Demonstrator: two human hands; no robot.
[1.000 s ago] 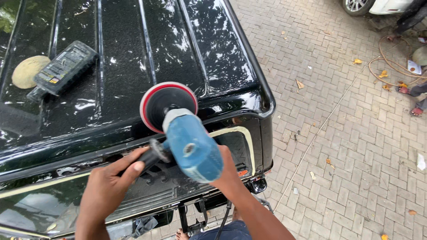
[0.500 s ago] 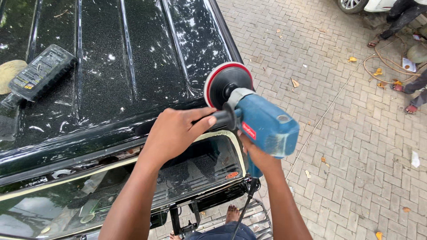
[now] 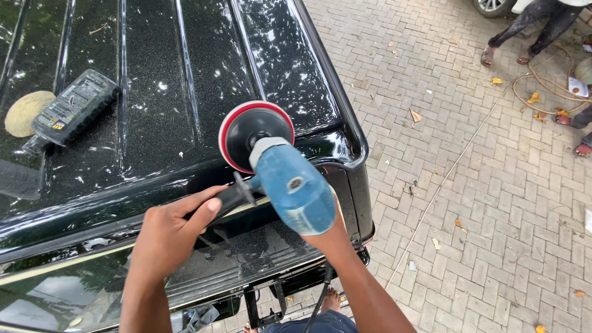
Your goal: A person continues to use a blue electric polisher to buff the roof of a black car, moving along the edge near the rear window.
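Note:
A blue electric polisher (image 3: pixel 290 185) with a round red-rimmed black pad (image 3: pixel 253 132) rests pad-down on the glossy black car roof (image 3: pixel 154 92), near its rear right corner. My left hand (image 3: pixel 172 231) grips the black side handle of the polisher. My right hand (image 3: pixel 330 231) holds the blue body from underneath and is mostly hidden by it. The power cord (image 3: pixel 317 302) hangs down from the tool past my right forearm.
A black bottle (image 3: pixel 71 111) lies on the roof at the left, next to a yellow foam pad (image 3: pixel 24 113). The rear window (image 3: pixel 92 277) slopes below. Brick paving (image 3: pixel 493 203) lies to the right, with a hose, leaves and other people's legs (image 3: pixel 524 31).
The polisher has moved back left along the roof edge, from the right corner toward the middle. Both hands keep their grip. The view has shifted with it.

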